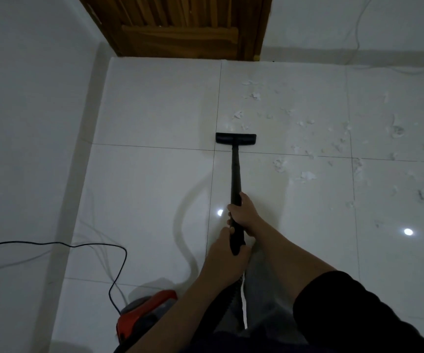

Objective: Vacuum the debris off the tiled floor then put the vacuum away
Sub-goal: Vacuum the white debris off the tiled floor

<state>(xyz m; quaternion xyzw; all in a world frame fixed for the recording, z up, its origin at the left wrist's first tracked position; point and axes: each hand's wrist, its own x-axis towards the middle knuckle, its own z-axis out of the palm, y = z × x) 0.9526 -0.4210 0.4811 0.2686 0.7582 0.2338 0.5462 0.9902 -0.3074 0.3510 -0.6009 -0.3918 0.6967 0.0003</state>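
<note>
Nowhere can we read a brand, label or any writing; the picture is dim and the vacuum body (146, 314), red-orange and grey, sits low at the left by our left forearm with no legible mark. We stand on a glossy white tiled floor (154, 189) of large square tiles with thin dark grout lines, which mirrors two ceiling lights as bright spots. A pale wall (27, 110) runs along the left, and a slatted brown wooden door (180, 26) closes the far end. Our left hand (227, 253) curls round the near end of the black wand (235, 179), and our right hand (244, 215) wraps it just ahead, both holding firmly. The flat, rectangular black floor head (235, 138) rests on the tile beside a grout crossing. Torn white paper debris (307, 149) lies scattered ahead and to the right of the head. A thin black power cord (91, 247) loops across the floor at left to the vacuum body.
</note>
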